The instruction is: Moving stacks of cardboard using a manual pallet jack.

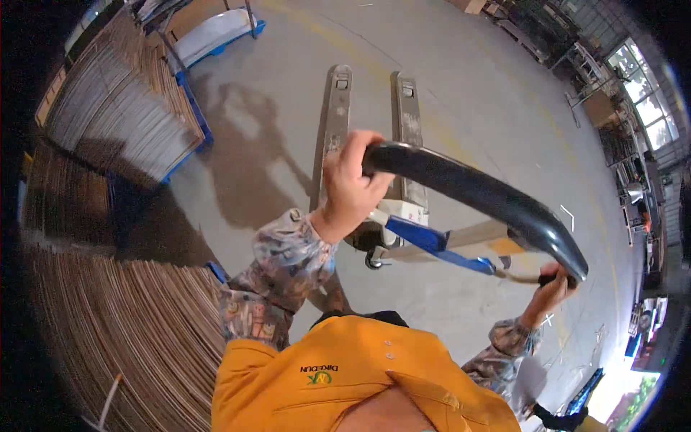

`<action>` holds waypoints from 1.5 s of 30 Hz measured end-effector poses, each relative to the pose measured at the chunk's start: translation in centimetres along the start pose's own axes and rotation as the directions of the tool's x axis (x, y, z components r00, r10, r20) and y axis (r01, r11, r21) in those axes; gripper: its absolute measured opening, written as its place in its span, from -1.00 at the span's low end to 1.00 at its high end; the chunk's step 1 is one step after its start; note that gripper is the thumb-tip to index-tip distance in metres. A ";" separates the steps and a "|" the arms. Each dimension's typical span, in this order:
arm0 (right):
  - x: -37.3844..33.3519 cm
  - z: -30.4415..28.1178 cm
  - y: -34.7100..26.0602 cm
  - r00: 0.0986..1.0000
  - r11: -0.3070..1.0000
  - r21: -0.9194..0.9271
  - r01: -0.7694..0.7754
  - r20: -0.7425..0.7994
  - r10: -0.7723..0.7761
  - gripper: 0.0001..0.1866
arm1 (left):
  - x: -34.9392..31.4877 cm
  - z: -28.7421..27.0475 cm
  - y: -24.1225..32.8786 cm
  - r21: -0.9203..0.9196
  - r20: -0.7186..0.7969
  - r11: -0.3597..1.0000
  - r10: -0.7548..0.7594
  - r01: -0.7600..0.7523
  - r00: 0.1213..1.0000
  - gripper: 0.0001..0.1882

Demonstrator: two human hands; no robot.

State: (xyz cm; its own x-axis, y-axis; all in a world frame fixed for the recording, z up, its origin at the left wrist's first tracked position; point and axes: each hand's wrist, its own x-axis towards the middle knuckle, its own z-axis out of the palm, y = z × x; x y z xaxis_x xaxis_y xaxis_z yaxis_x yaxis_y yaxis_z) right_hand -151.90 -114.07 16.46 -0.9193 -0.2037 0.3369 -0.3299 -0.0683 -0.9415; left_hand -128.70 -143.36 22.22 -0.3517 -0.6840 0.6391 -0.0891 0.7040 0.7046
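Note:
Both my hands grip the black loop handle (475,186) of a pallet jack, which slants across the view from upper left to lower right. My left hand (354,186) is wrapped round its left end. At the lower right end, my right hand (553,289) is closed on the handle, partly hidden by it. A blue lever part (439,243) lies on the shaft below the handle. Beyond my left hand, the jack's two grey forks, the left fork (337,108) and the right fork (409,108), point away over the floor with nothing on them.
Tall stacks of flat cardboard (119,119) stand at the left on blue pallets, with another cardboard stack (137,309) nearer. A white-covered load (212,36) is at the far left. Cluttered shelving (633,187) lines the right wall. The grey floor (497,101) carries faded yellow lines.

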 end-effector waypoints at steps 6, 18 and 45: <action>-9.9 0.0 -4.6 0.967 0.989 -0.008 0.147 -0.208 -0.146 -0.79 | 1.7 1.1 -3.8 -0.061 -0.025 0.998 0.031 -0.033 0.999 -0.68; -20.4 3.6 -8.8 0.927 0.959 -0.170 0.225 -0.266 -0.264 -0.75 | 3.1 3.9 -6.8 -0.208 -0.075 0.958 0.187 -0.198 0.980 -0.71; -6.3 1.4 -3.5 0.923 0.946 -0.257 0.196 -0.277 -0.266 -0.78 | 3.1 5.2 -5.6 -0.207 -0.123 0.976 0.050 -0.075 0.991 -0.71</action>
State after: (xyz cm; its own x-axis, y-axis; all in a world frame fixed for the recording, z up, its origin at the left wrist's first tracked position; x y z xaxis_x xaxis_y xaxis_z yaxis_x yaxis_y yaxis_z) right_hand -144.61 -113.89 17.64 -0.8203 0.1002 0.5631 -0.5476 0.1463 -0.8238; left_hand -134.10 -148.39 18.67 -0.2384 -0.6665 0.7064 0.1318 0.6984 0.7034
